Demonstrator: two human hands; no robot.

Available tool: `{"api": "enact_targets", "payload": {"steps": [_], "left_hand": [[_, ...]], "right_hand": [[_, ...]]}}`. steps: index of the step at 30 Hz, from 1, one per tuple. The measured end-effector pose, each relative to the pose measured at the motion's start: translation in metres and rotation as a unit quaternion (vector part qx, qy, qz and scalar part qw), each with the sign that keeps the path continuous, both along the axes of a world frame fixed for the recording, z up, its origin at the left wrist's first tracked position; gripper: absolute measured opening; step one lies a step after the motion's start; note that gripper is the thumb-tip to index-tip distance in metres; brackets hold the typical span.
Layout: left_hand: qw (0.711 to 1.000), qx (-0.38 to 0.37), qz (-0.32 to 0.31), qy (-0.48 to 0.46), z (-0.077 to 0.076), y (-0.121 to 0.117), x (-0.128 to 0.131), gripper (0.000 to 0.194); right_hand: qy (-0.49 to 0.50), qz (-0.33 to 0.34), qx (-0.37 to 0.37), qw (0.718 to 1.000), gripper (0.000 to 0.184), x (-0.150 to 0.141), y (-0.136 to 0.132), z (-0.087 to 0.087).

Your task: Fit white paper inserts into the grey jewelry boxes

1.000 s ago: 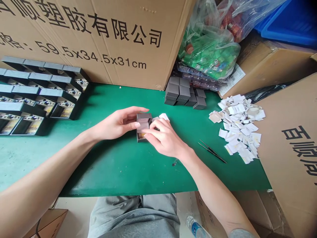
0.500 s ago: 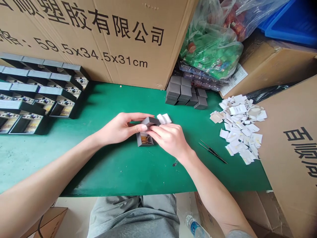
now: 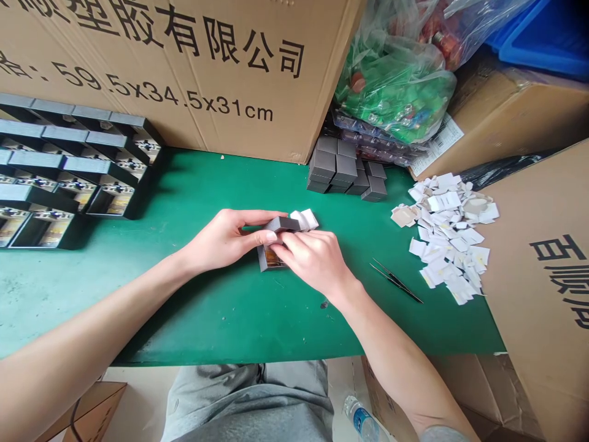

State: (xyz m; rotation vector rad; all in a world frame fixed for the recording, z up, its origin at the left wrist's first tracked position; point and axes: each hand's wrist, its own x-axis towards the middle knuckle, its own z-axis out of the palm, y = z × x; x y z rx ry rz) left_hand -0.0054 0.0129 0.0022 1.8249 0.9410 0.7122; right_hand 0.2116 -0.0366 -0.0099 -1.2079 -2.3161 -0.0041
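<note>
My left hand (image 3: 230,240) is closed on a small dark grey box (image 3: 285,224), its thumb at the near edge and its fingers along the far side. The box looks hinged open, the lid part raised toward the back. Its lower part (image 3: 269,259) faces me and shows something brown and gold inside. My right hand (image 3: 317,258) is closed at the box's right side, fingertips at the opening; they hide whatever they may pinch. Just behind the right fingers lies a white folded piece (image 3: 306,219).
Open grey boxes (image 3: 103,169) stand in rows at the left. Closed grey boxes (image 3: 338,166) are stacked at the back. Black tweezers (image 3: 396,281) lie right of my hand, beside a heap of white paper pieces (image 3: 451,236). A large carton (image 3: 184,80) walls off the back.
The lower part of the box has shifted slightly right, and my right hand now covers more of it. Both hands otherwise stay nearly in place. The camera view has moved a little.
</note>
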Motion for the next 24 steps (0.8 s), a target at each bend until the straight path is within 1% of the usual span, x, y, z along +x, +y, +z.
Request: {"api": "enact_targets", "payload": {"steps": [3,5,7,10,13,15,17,19,20,21,23,24], "left_hand": [[1.0,-0.022,0.008,-0.006,0.001,0.0,0.002,0.072],[0.998,-0.059,-0.006,-0.016,0.002,-0.002,0.004,0.072],[0.995,-0.093,-0.022,-0.035,0.003,-0.003,0.006,0.068],[0.992,-0.106,-0.018,-0.063,0.004,-0.005,0.008,0.058],[0.988,-0.12,0.012,-0.094,0.005,-0.005,0.009,0.053],[0.983,-0.127,0.042,-0.125,0.005,-0.004,0.01,0.052],[0.978,-0.125,0.073,-0.153,0.005,-0.004,0.011,0.05],[0.973,-0.126,0.09,-0.172,0.006,-0.004,0.011,0.049],[0.971,-0.129,0.093,-0.178,0.006,-0.005,0.012,0.049],[0.97,-0.134,0.091,-0.182,0.006,-0.006,0.012,0.048],[0.97,-0.142,0.079,-0.181,0.006,-0.009,0.012,0.048],[0.97,-0.145,0.074,-0.178,0.005,-0.01,0.013,0.048]], "right_hand": [[-0.012,-0.006,0.024,1.0,0.03,0.0,0.001,-0.001],[-0.013,-0.025,0.048,0.998,0.027,0.001,0.001,-0.003],[-0.011,-0.046,0.073,0.996,0.022,0.001,0.002,-0.004],[-0.004,-0.067,0.089,0.994,0.022,-0.001,0.001,-0.005],[0.035,-0.082,0.068,0.994,0.026,-0.006,0.0,-0.004],[0.093,-0.092,0.04,0.991,0.027,-0.009,0.0,-0.002],[0.178,-0.108,-0.001,0.978,0.026,-0.012,-0.001,0.001],[0.275,-0.125,-0.078,0.95,0.023,-0.015,-0.001,0.004],[0.321,-0.13,-0.135,0.928,0.023,-0.016,-0.001,0.006],[0.365,-0.131,-0.198,0.9,0.024,-0.017,-0.002,0.008],[0.436,-0.113,-0.321,0.833,0.03,-0.019,-0.002,0.012],[0.464,-0.098,-0.365,0.801,0.034,-0.021,-0.003,0.013]]}}
